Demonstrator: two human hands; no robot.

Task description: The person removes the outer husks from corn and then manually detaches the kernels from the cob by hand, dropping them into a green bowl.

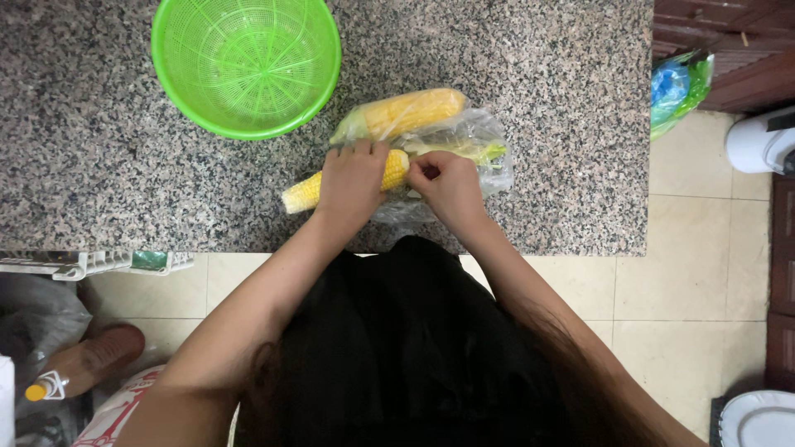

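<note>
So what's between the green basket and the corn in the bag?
Nothing. In the head view, only bare speckled granite counter lies between the green basket and the bagged corn cob.

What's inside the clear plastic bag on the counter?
One corn cob and some green husk show through the bag. The hands cover its near part.

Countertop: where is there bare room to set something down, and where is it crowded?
Bare granite counter lies left of the near corn cob, below the green colander, and right of the plastic bag. Crowded at centre, where left hand and right hand work.
</note>
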